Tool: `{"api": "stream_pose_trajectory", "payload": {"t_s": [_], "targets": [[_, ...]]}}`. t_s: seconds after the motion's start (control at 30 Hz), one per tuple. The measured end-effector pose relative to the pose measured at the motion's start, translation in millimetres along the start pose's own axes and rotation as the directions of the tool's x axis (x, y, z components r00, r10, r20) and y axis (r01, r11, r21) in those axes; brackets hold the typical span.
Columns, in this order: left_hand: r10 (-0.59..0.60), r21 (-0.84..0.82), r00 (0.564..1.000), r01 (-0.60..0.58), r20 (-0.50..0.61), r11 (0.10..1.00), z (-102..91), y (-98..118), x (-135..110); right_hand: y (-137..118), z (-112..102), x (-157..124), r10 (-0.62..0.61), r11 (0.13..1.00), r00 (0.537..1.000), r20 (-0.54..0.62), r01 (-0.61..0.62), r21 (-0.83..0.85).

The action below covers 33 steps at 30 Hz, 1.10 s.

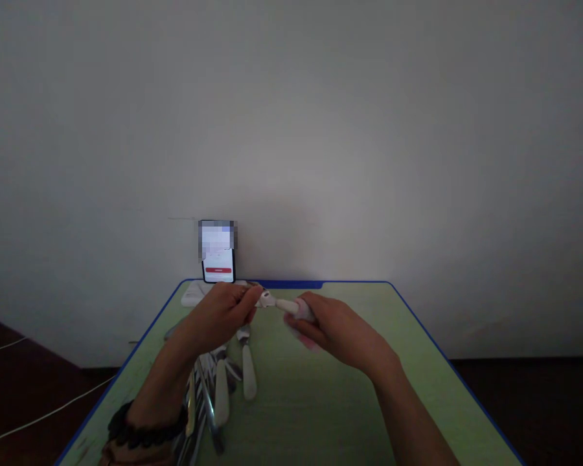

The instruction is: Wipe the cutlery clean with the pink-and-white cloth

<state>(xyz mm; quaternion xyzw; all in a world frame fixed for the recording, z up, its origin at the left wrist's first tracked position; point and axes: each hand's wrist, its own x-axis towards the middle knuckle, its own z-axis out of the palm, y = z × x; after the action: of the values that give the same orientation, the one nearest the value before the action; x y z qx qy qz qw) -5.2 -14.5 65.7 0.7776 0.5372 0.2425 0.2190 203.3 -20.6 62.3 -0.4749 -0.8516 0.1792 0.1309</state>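
Observation:
My left hand is closed around the metal end of a white-handled utensil, held level above the green table. My right hand is closed on a pinkish cloth wrapped round the utensil's white handle. Below my left forearm lies a heap of cutlery, several pieces with white handles and metal ends.
A phone with a lit screen leans upright against the white wall at the table's far edge. A white flat object lies beside it. The table has a blue rim. White cables run over the dark floor at left.

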Motion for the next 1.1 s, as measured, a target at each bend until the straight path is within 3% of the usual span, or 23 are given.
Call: {"api": "stream_pose_trajectory", "payload": {"t_s": [0.17, 0.33, 0.53, 0.63, 0.8, 0.93, 1.1], "targets": [[0.042, 0.011, 0.994, -0.043, 0.102, 0.999, 15.6, 10, 6, -12, 8, 5, 0.003, 0.998, 1.000, -0.008, -0.003, -0.056], [0.079, 0.022, 0.990, -0.082, 0.118, 0.996, 24.2, 15, 8, -10, 11, 7, -0.005, 0.997, 1.000, 0.020, 0.007, -0.075], [-0.023, -0.064, 1.000, 0.022, -0.021, 0.998, 9.0, -2, 5, 0, 2, 3, -0.053, 0.998, 0.998, -0.036, 0.052, -0.041], [-0.085, -0.084, 0.996, 0.082, -0.037, 0.993, 2.8, -14, 4, 10, 3, 3, -0.026, 1.000, 0.999, -0.047, 0.026, -0.014], [-0.148, -0.064, 0.981, 0.140, -0.128, 0.988, -13.1, -33, 0, 39, 13, 11, 0.029, 0.999, 0.999, 0.013, -0.028, -0.043], [-0.140, -0.045, 0.981, 0.135, -0.134, 0.990, -17.0, -36, 0, 50, 20, 14, 0.020, 0.995, 0.992, 0.126, -0.032, 0.099], [-0.023, 0.001, 0.999, 0.023, -0.033, 1.000, 1.1, -19, 4, 40, 17, 11, -0.058, 0.933, 0.997, -0.058, 0.075, 0.352]]}}
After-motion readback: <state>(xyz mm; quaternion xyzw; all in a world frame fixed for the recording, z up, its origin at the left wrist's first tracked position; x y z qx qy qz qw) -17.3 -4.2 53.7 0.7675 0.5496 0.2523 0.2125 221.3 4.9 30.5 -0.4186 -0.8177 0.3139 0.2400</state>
